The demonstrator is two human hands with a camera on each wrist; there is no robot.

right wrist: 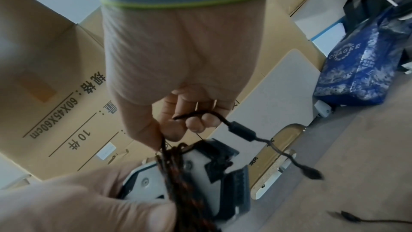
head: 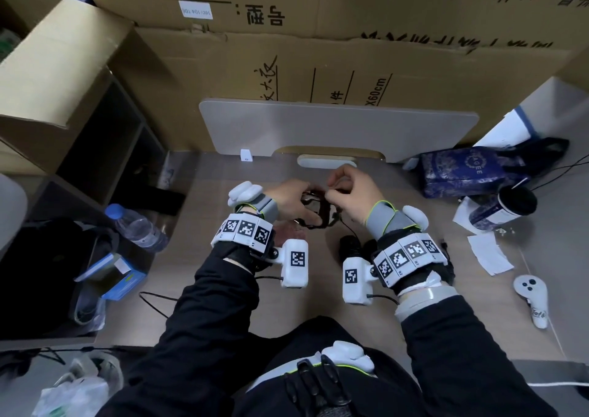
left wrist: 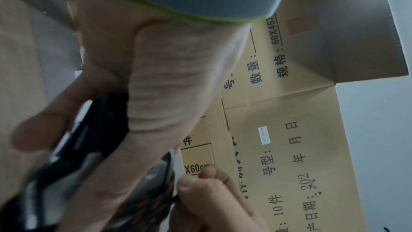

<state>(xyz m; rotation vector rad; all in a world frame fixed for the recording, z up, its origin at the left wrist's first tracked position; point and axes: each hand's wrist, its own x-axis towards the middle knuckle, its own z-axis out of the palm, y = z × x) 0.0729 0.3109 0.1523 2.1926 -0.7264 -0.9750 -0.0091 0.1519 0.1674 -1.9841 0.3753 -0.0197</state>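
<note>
I hold a small device (head: 314, 211) with a pale grey plate and black parts above the desk, and a dark braided cable (right wrist: 178, 179) is wound around it. My left hand (head: 306, 201) grips the device body (left wrist: 98, 130) from the left. My right hand (head: 331, 192) pinches a strand of the cable (right wrist: 196, 114) just above the device (right wrist: 200, 170). The free cable end carries a black ferrite bead (right wrist: 242, 130) and ends in a small plug (right wrist: 312, 174) that hangs loose. In the left wrist view my right fingertips (left wrist: 200, 188) pinch the cable beside the device.
Large cardboard boxes (head: 318, 50) and a leaning white board (head: 338, 123) close off the far side. On the left lie a water bottle (head: 137, 225) and a blue box (head: 124, 283). On the right are a blue bag (head: 465, 171), a cup (head: 506, 206), paper slips (head: 487, 254) and a white controller (head: 532, 292).
</note>
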